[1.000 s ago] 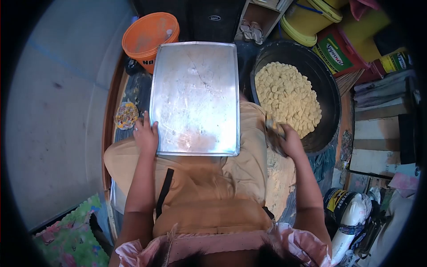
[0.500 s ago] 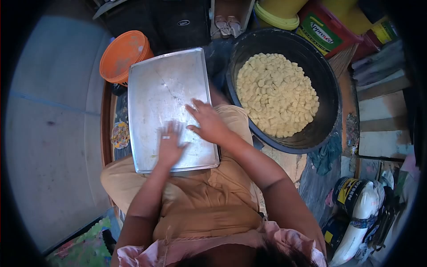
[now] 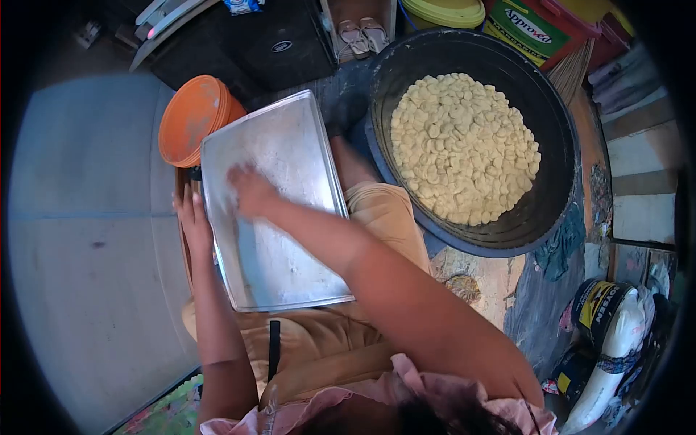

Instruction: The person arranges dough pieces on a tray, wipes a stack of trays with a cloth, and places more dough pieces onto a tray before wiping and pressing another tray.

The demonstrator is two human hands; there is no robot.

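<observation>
A shiny metal baking tray lies across my lap, tilted a little, its bare flat face toward me. My left hand is at the tray's left edge, fingers stretched out along the rim and pointing away from me. Over the upper left part of the tray, my right hand is smeared by motion, so its fingers do not show clearly. To the right stands a big black tub holding a heap of small pale dough pieces.
Stacked orange buckets stand just beyond the tray's upper left corner. A pale panel rises on the left. Shoes, a yellow-lidded bucket and a red margarine container are at the back. White and black bundles lie at right.
My left hand has left the tray's face for its left edge. My right hand has swept left across the tray. The tray has turned slightly.
</observation>
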